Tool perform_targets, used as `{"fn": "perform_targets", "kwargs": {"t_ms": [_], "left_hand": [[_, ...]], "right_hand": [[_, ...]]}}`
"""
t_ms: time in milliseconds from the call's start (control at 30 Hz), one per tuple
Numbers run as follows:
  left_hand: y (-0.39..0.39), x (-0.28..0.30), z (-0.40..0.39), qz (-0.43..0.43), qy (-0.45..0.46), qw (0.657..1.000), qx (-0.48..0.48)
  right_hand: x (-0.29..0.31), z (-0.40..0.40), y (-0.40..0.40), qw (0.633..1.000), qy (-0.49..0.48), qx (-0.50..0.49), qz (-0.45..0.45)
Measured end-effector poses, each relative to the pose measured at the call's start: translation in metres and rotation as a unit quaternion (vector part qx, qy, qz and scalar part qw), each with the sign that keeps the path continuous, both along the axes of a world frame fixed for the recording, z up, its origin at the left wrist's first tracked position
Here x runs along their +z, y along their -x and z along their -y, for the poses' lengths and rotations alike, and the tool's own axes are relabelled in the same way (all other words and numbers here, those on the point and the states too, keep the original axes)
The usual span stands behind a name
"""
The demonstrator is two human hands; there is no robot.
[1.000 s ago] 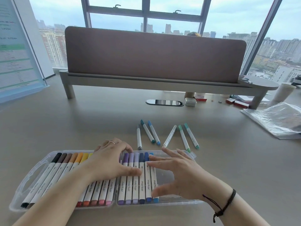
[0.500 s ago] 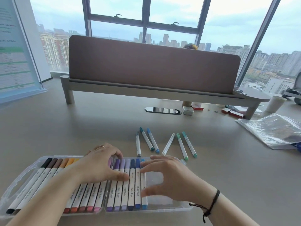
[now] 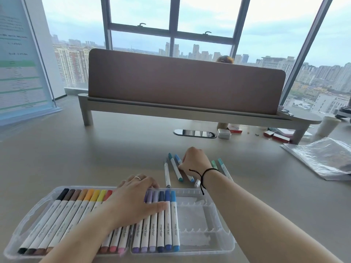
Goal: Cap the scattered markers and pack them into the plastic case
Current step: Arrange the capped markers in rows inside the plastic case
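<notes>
A clear plastic case (image 3: 191, 219) lies at the desk's near edge, its slots filled from black through yellow and red to purple and blue markers (image 3: 167, 224); the right end holds none. My left hand (image 3: 136, 202) rests flat on the packed markers. Beyond the case, several capped loose markers lie on the desk: a grey one (image 3: 167, 173), a teal one (image 3: 175, 168), a blue one (image 3: 190, 178) and two green ones (image 3: 224, 169). My right hand (image 3: 195, 160) is stretched out over them, its curled fingers pinching the blue marker.
A brown divider panel (image 3: 186, 86) on a grey riser crosses the desk behind. A cable port (image 3: 194, 133) and small tin (image 3: 224, 133) sit under it. A crumpled plastic bag (image 3: 322, 158) and paper cup (image 3: 327, 126) are at the right, a poster stand (image 3: 19, 59) at the left.
My right hand left the case and reached forward to the loose markers, closing on the blue one. My left hand stayed on the packed markers. The camera tilted up slightly.
</notes>
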State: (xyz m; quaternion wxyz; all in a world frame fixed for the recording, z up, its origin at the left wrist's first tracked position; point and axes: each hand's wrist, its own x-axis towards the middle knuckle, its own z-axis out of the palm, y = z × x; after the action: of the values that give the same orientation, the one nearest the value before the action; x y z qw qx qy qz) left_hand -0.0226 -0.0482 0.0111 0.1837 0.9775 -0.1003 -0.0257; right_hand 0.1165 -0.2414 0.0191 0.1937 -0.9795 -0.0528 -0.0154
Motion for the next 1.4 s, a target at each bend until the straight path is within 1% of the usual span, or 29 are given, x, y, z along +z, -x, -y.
{"fn": "perform_targets", "kwargs": {"t_ms": [100,167,267,367,400,467,633,733,900,1033,1133,1267,1400], "left_hand": [[0.0,0.001,0.0,-0.001,-0.001,1.0,0.002],[0.0,0.001,0.0,-0.003,-0.004,1.0,0.002],[0.001,0.001,0.0,-0.003,-0.004,1.0,0.0],[0.001,0.001,0.0,0.001,-0.002,1.0,-0.001],[0.001,0.001,0.0,0.0,-0.002,1.0,-0.001],[0.0,0.0,0.0,-0.004,-0.001,1.0,-0.002],[-0.001,0.0,0.001,-0.008,-0.001,1.0,-0.008],[-0.001,-0.001,0.001,0.001,-0.001,1.0,-0.006],[-0.001,-0.001,0.001,0.003,-0.003,1.0,-0.006],[-0.002,-0.002,0.0,0.002,0.001,1.0,-0.007],[-0.002,-0.002,0.0,0.002,-0.001,1.0,-0.007],[-0.004,-0.004,-0.001,-0.003,-0.006,1.0,-0.013],[-0.002,-0.002,-0.002,-0.008,-0.018,1.0,-0.019]], "right_hand": [[-0.002,-0.004,0.002,1.0,0.01,0.002,0.019],[-0.001,-0.002,0.006,0.999,-0.008,-0.003,0.033],[0.013,0.005,0.016,0.995,-0.094,-0.018,0.035],[0.028,0.014,0.04,0.976,-0.214,-0.032,-0.009],[0.031,0.018,0.052,0.97,-0.239,-0.034,-0.022],[0.03,0.025,0.08,0.966,-0.254,-0.029,-0.037],[0.011,0.025,0.144,0.97,-0.233,-0.003,-0.074],[0.007,0.02,0.162,0.978,-0.199,0.02,-0.061],[0.006,0.017,0.165,0.991,-0.126,0.022,-0.031],[0.004,0.019,0.164,0.991,-0.123,0.038,-0.042],[0.008,0.026,0.161,0.987,-0.122,0.074,-0.07],[0.024,0.051,0.153,0.989,-0.1,0.106,-0.035],[0.022,0.067,0.154,0.98,-0.039,0.187,-0.049]]}}
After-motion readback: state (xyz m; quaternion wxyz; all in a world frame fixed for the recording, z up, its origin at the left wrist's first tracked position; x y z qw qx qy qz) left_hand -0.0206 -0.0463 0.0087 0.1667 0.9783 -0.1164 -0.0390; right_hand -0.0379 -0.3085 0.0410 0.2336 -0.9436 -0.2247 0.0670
